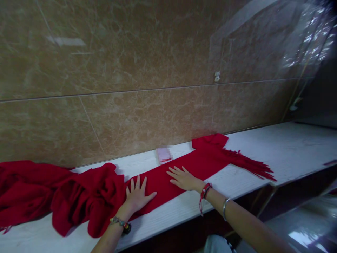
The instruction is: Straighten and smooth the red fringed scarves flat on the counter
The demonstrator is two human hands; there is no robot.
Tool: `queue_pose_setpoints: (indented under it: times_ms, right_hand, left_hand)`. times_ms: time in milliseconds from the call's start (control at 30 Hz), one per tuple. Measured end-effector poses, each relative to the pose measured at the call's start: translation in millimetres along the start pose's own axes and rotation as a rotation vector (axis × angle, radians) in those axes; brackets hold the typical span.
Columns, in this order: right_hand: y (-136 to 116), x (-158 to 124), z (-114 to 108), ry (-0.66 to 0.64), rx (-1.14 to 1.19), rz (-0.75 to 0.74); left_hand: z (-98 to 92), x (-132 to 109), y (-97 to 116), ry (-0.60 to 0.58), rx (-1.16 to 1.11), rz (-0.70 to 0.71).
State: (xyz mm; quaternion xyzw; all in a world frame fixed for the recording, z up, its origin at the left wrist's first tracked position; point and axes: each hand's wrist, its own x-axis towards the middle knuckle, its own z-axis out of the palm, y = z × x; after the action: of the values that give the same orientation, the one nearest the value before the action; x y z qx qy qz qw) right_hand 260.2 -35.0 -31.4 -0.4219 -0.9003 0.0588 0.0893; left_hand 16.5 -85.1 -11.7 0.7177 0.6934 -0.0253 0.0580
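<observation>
A long red scarf with a fringed end lies stretched along a white table against the wall. Its left part is bunched in a loose heap. My left hand lies flat on the scarf beside the heap, fingers spread, open. My right hand also rests flat on the smoothed stretch of the scarf, fingers out, open. Both wrists carry bracelets.
A small pink-white object, blurred, sits on the table by the wall behind the scarf. A brown marble-tiled wall rises right behind the table. The table's front edge runs near my arms; dark floor lies at the lower right.
</observation>
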Motion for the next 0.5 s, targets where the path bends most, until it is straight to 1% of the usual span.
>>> queue_pose_setpoints:
  times_ms: [67, 100, 167, 233, 300, 367, 400, 433, 467, 500]
  right_hand:
    - [29, -9, -6, 0.003, -0.048, 0.137]
    - [39, -12, -10, 0.011, -0.068, 0.201]
    - [47, -15, -17, 0.03, -0.087, 0.264]
    - [36, -11, -20, 0.053, -0.073, 0.212]
    - [12, -3, -19, 0.084, -0.043, 0.085]
    - [-10, 5, -13, 0.048, 0.001, -0.057]
    - [-16, 7, -11, 0.029, 0.018, -0.092]
    - [-17, 7, -8, 0.029, 0.02, -0.108]
    - [-12, 5, -6, 0.025, 0.016, -0.109]
    - [-2, 1, -6, 0.029, 0.0, -0.089]
  left_hand:
    - [0.0, 1, 0, 0.001, -0.005, -0.002]
    - [0.3, 1, 0, 0.006, -0.006, -0.002]
    - [1.3, 2, -1, 0.018, -0.004, -0.004]
    - [2.5, 2, -2, 0.026, -0.004, -0.003]
    - [3.5, 3, -3, 0.031, -0.006, -0.001]
    - [4.4, 5, -4, 0.04, -0.008, -0.002]
    - [4.8, 6, -5, 0.045, -0.006, -0.006]
    - [5.2, 7, -5, 0.048, -0.003, -0.011]
    - [5.6, 8, -6, 0.052, 0.0, -0.014]
    - [6.0, 9, -6, 0.054, 0.003, -0.014]
